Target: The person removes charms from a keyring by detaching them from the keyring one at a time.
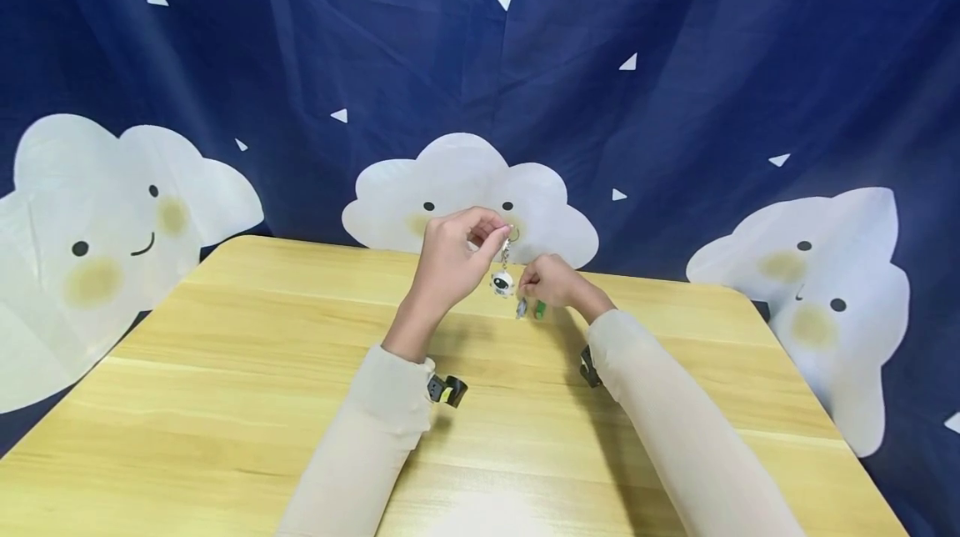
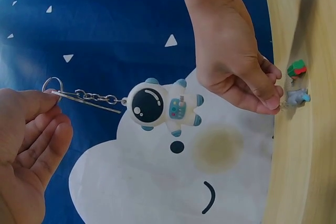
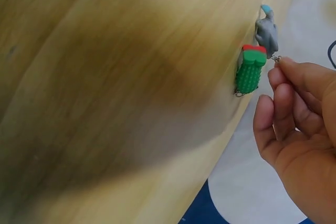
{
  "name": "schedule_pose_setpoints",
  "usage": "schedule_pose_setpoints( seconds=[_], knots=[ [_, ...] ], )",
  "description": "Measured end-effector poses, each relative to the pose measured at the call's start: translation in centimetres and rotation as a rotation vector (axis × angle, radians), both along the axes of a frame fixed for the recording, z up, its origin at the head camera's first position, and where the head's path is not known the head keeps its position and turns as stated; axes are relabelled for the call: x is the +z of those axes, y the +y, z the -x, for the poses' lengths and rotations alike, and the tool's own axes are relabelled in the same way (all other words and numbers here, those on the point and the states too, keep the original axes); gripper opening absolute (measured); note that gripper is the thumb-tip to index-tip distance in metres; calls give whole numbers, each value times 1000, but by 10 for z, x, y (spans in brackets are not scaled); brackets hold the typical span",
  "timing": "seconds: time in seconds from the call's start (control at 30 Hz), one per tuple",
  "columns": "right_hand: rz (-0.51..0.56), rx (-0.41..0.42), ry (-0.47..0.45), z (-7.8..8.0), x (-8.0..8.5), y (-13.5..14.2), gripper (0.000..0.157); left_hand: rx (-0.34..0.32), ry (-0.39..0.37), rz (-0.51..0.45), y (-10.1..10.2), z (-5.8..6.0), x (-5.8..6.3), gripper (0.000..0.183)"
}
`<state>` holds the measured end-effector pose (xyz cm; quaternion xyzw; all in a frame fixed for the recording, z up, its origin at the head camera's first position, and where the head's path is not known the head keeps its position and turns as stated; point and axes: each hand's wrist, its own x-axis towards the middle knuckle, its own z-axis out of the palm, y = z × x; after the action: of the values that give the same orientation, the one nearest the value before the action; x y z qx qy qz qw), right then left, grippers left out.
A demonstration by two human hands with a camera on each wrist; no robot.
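My left hand point(image 1: 456, 255) pinches the metal ring point(image 2: 53, 84) of an astronaut keychain point(image 2: 167, 109) between thumb and fingers. The white figure with a dark visor hangs from its chain point(image 2: 100, 97) above the table. To its right, lower down, my right hand point(image 1: 557, 281) pinches the small metal link point(image 3: 276, 58) of a grey charm point(image 3: 266, 34) with a blue tip. Beside that charm is a green charm point(image 3: 249, 74) with a red end and a bumpy surface, seen over the tabletop; no finger is on it.
The light wooden table point(image 1: 247, 404) stretches under both arms, its far edge just beyond the hands. Behind it hangs a dark blue curtain point(image 1: 420, 45) with white clouds and triangles. A small black device point(image 1: 447, 391) is strapped at the left wrist.
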<state>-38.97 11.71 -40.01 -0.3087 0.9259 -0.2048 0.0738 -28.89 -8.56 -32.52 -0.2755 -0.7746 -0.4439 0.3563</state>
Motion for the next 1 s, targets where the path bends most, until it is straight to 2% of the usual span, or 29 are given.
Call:
schedule_pose_setpoints(
  seconds=[0.3, 0.53, 0.7, 1.0],
  knots=[
    [40, -39, 14, -2, 0, 7, 12, 4, 7, 11, 0, 0, -1, 5],
    [65, -32, 45, -5, 8, 13, 14, 4, -2, 10, -1, 0, -1, 6],
    [92, -35, 72, -11, 21, 16, 15, 7, -15, 7, -1, 0, -1, 6],
    [177, -16, 129, -33, 52, 19, 15, 8, -35, 15, -1, -1, 0, 7]
  ],
)
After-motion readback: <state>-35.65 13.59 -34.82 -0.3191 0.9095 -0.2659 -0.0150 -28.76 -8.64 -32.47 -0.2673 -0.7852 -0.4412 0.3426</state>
